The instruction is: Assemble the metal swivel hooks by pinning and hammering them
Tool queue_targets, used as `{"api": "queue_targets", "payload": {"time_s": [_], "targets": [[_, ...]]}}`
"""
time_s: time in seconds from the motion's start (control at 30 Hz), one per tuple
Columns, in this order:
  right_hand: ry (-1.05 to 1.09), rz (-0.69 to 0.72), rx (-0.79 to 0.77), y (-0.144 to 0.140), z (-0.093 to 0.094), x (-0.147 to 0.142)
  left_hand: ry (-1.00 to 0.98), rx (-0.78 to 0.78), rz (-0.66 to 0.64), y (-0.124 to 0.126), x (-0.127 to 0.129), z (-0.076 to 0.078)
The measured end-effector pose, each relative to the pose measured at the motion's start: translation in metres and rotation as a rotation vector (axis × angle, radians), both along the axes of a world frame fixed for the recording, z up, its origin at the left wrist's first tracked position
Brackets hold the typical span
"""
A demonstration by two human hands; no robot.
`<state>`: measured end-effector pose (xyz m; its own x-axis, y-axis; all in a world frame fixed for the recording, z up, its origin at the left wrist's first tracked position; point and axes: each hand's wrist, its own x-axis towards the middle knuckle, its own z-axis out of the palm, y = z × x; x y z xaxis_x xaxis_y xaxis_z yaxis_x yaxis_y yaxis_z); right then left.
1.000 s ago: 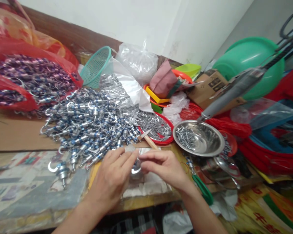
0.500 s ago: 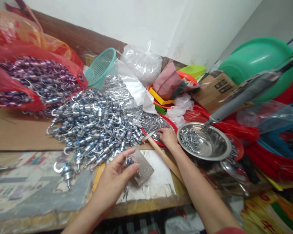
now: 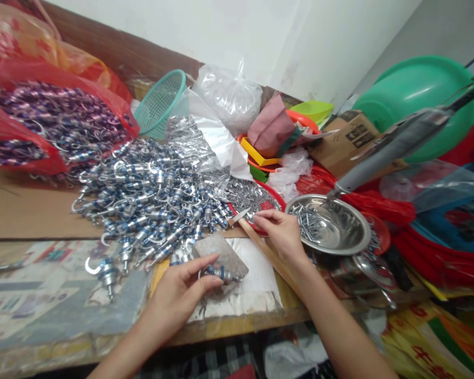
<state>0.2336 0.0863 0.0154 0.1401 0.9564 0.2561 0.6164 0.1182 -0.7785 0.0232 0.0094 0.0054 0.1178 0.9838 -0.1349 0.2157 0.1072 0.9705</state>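
Note:
In the head view, my left hand [image 3: 184,295] pinches a small silver-and-blue metal hook fitting [image 3: 221,272] between thumb and fingers, low over a grey metal block [image 3: 217,247]. My right hand [image 3: 282,231] is closed at the fingertips beside a red tray [image 3: 278,195] of small metal pieces; whatever it pinches is too small to make out. A hammer with a wooden handle [image 3: 278,263] lies under my right wrist, its metal head [image 3: 239,216] towards the tray. Left of the block spreads a big heap of similar fittings [image 3: 154,195].
A steel bowl [image 3: 349,231] with nails or pins stands right of my right hand. A grey-handled tool [image 3: 387,152] leans over it. At the left is a red bag [image 3: 55,158] full of fittings. A teal basket [image 3: 161,102] and a green basin [image 3: 414,105] stand behind.
My right hand has drawn back from the small pieces in the red tray, fingertips together. My left hand has lowered, and the fitting now lies across the block's front edge.

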Motion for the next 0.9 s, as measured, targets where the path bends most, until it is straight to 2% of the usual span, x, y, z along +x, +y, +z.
{"api": "queue_targets", "payload": {"time_s": [0.1,0.2,0.33,0.47,0.67,0.7,0.77,0.9], "targets": [[0.255,0.228,-0.029,-0.047,0.005,-0.038,0.023,0.026,0.015,0.000,0.000,-0.004],[0.400,0.338,-0.070,-0.075,0.005,-0.063,0.021,0.077,0.008,-0.002,0.000,-0.008],[0.523,0.317,-0.092,-0.084,0.003,-0.068,0.023,0.113,0.054,-0.005,-0.002,-0.011],[0.550,0.330,-0.087,-0.083,0.003,-0.065,-0.024,0.145,0.034,-0.006,-0.002,-0.008],[0.622,0.318,-0.117,-0.089,-0.003,-0.065,-0.119,0.080,0.109,-0.007,0.000,-0.005],[0.600,0.324,-0.082,-0.090,-0.005,-0.064,-0.157,0.070,0.138,-0.008,0.000,-0.005],[0.458,0.363,0.088,-0.094,-0.009,-0.062,-0.275,0.002,0.184,-0.010,0.001,-0.005],[-0.077,0.507,0.578,-0.097,-0.012,-0.052,-0.506,-0.147,0.176,-0.014,-0.001,-0.002]]}}
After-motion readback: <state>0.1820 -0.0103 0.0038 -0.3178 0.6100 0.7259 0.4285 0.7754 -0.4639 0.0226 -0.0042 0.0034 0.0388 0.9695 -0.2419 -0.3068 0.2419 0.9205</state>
